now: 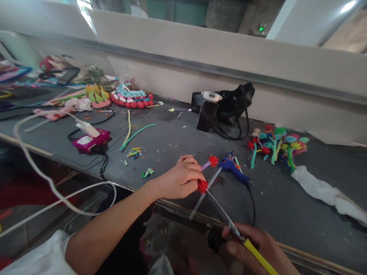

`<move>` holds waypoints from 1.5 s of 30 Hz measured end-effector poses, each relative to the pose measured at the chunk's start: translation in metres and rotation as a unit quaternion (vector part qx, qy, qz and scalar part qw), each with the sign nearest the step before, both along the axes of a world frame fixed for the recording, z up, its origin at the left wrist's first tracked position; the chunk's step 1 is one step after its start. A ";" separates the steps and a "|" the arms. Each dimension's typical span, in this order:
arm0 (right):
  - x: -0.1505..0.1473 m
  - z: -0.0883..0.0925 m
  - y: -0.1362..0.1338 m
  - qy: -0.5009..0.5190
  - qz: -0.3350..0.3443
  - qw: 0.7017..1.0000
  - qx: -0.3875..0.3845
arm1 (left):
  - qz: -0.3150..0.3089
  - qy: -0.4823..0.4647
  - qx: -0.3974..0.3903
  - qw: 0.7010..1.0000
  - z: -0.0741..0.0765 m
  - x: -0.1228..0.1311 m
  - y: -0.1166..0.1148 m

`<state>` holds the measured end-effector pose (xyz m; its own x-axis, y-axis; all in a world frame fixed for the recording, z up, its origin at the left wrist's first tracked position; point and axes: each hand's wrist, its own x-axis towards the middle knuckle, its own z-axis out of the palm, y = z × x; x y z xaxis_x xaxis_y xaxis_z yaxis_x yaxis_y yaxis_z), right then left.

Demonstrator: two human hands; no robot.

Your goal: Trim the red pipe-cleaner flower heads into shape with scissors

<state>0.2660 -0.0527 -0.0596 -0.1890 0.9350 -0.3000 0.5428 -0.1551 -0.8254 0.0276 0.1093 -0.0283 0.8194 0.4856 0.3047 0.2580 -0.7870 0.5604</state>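
Observation:
Near the front edge of the table, my left hand (183, 177) is closed on a small red fuzzy flower (202, 186). My right hand (255, 248), lower right, grips a long, slim metal tool with a yellow handle (255, 254); its exact kind is unclear. The tool's tip reaches the red flower. Just past my left fingers lies another red flower with a purple stem (211, 162). A blue glue gun (233, 169) rests on its side to the right, a clear glue stick (197, 206) sticking out of it toward the table edge.
A bunch of colourful fuzzy flowers (278, 145) lies right, beside white wrapping (318, 187). A black bag (233, 103) and a dark box (207, 114) stand at the back. Left are a purple power strip (91, 141), cables, scraps (136, 152) and a pompom piece (132, 95).

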 end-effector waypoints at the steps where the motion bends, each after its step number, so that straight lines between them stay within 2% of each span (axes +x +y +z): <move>1: -0.003 -0.004 0.000 -0.009 0.001 1.000 -0.001 | 0.004 0.000 0.002 1.000 0.000 -0.001 0.001; 6: -0.014 -0.030 0.002 -0.022 -0.029 0.998 0.053 | 0.010 -0.007 0.004 1.000 -0.002 -0.005 0.007; 9: -0.014 -0.037 0.005 -0.030 -0.025 0.995 0.087 | 0.013 -0.014 0.009 1.000 -0.003 -0.007 0.009; 14: -0.015 -0.037 0.006 -0.045 0.009 0.993 0.112 | 0.006 -0.005 0.023 1.000 -0.005 -0.008 0.012; 18: -0.018 -0.042 0.003 -0.050 0.001 0.987 0.150 | -0.006 -0.001 0.039 0.999 -0.004 -0.008 0.013; 21: -0.020 -0.043 0.001 -0.050 -0.005 0.988 0.149 | -0.005 -0.006 0.058 0.998 -0.001 -0.009 0.012; 30: -0.018 -0.028 0.009 -0.057 -0.001 0.987 0.150 | 0.010 -0.020 0.078 0.997 0.006 -0.013 0.014; 36: -0.016 -0.035 0.012 -0.066 0.036 0.983 0.169 | -0.003 -0.023 0.068 0.997 0.006 -0.012 0.019; 39: -0.016 -0.038 0.012 -0.075 0.029 0.982 0.173 | 0.012 -0.040 0.068 0.997 0.004 -0.013 0.024; 45: -0.016 -0.035 0.010 -0.059 0.023 0.990 0.127 | 0.033 -0.088 0.028 0.995 0.000 -0.018 0.030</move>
<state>0.2497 -0.0426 -0.0951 -0.2107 0.9744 -0.0785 0.6396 0.0766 -0.7649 0.0096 0.1388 -0.0288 0.7183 0.5146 0.4682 0.2115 -0.8026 0.5577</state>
